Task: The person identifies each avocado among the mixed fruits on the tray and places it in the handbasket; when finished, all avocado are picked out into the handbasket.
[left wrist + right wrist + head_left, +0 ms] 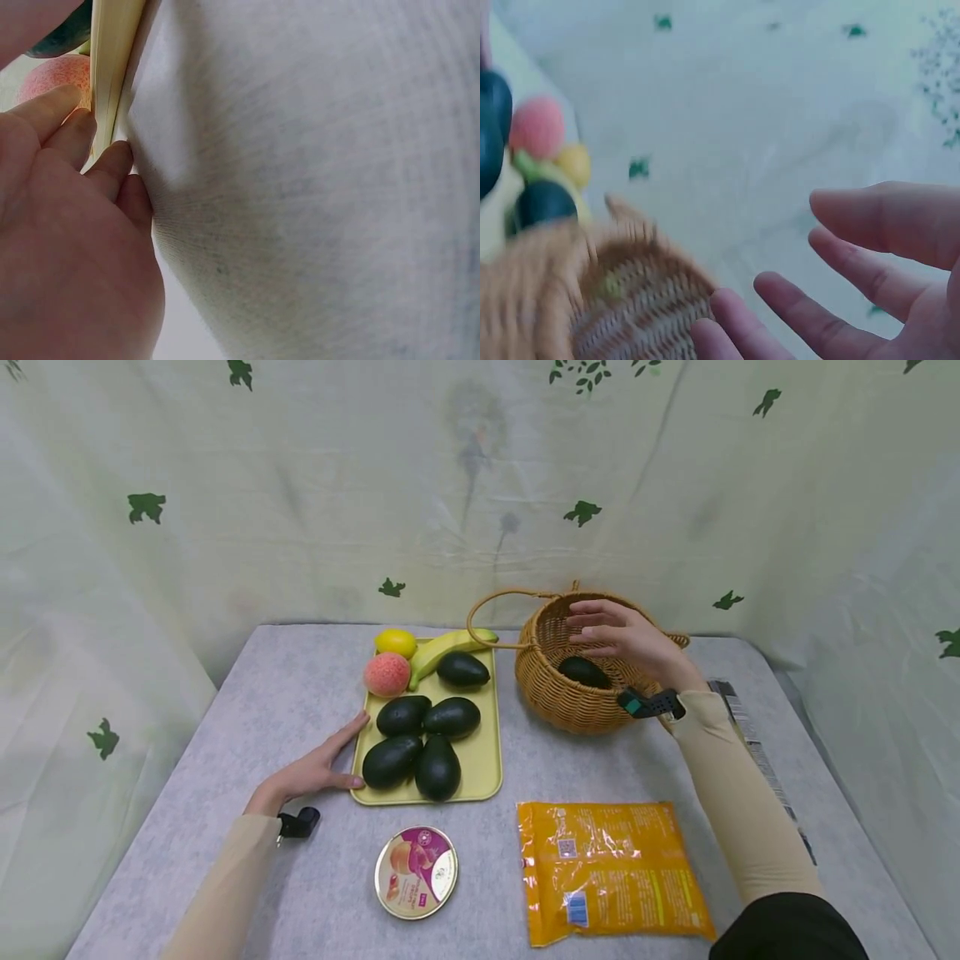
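Note:
My left hand [315,770] touches the left edge of a yellow tray [487,760], thumb and fingers spread along the rim. On the tray lie several dark avocados [390,762], a banana [442,649], a pink peach [387,674] and a lemon [396,642]. In the left wrist view the fingertips sit right at the tray's side wall [112,67]. Over the mouth of a wicker basket [573,710], my right hand [630,639] hovers with extended fingers and holds nothing. One avocado [583,672] lies inside the basket. The right wrist view shows the spread fingers above the basket rim [641,232].
A round can [416,872] with a pink and white lid stands in front of the tray. To its right lies an orange packet [615,872]. A dark printed strip [757,752] lies partly behind the right forearm. A patterned curtain [337,510] hangs behind the table.

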### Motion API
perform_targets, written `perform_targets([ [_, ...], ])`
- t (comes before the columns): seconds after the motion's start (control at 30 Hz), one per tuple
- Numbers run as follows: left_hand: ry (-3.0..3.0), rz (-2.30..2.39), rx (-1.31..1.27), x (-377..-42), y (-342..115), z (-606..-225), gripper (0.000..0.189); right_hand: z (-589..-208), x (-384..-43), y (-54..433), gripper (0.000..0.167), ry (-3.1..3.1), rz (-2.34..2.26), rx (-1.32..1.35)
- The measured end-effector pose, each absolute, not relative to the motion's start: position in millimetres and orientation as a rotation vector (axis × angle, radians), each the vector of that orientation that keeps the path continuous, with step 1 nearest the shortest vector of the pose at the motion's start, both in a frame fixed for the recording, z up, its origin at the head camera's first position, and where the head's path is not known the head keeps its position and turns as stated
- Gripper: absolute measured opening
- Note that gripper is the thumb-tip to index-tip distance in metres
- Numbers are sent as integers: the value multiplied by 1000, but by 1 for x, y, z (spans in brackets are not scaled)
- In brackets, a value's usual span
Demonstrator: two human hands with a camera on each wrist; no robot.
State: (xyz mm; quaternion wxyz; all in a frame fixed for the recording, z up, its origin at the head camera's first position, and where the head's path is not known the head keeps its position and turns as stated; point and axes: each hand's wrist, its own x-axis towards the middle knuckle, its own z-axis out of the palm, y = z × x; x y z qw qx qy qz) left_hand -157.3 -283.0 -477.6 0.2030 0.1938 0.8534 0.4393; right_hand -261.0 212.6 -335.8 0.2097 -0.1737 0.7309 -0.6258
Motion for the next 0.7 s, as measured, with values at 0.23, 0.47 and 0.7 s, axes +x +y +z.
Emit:
perform_targets([
  [0.23, 2385, 1234, 554, -157, -282, -478, 101, -329, -236, 189, 49, 1882, -1783, -623],
  [0.47, 2382, 1232, 552, -157, -281, -478, 101, -341, -212, 156, 48, 1813, -1700, -727],
  [0.7, 2382, 1239, 551, -157, -283, -478, 101, -363, -200, 129, 51, 1791, -1587, -748],
])
